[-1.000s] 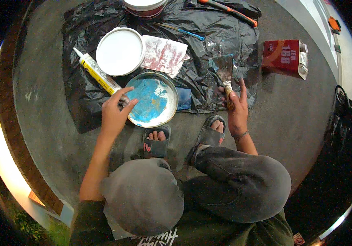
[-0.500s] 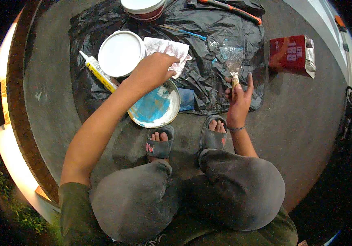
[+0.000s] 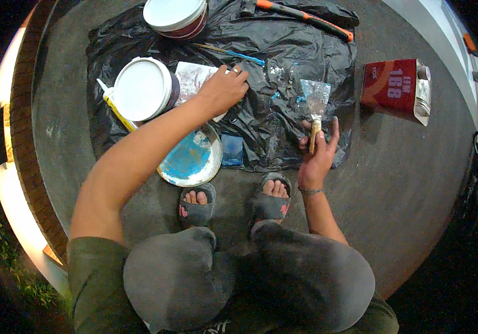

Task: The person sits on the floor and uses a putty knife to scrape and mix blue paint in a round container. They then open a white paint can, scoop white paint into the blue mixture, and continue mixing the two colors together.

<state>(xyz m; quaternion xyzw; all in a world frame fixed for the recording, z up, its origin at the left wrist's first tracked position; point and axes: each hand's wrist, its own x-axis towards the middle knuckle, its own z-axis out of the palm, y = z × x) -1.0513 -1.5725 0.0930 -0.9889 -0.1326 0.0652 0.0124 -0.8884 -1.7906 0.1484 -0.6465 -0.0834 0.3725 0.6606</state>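
Note:
My left hand reaches across to the right edge of a white cloth or paper with reddish-brown stains. Its fingers are curled closed around that edge, and my hand hides part of the sheet. In my right hand a putty knife is gripped by its wooden handle, its smeared metal blade pointing away from me. The index finger sticks out beside the handle. Under my left forearm lies a round lid coated in blue and white paint, next to a small dark-blue square sheet.
Black plastic sheeting covers the ground. On it are a white-lidded tub, another tub, a sealant tube, a thin blue-ended brush and an orange-and-black handled tool. A red metal can stands right.
The view has shifted, so the things appear lower and further left. My left hand has moved right and away across the stained sheet, its fingers now more curled. My right hand still holds the putty knife.

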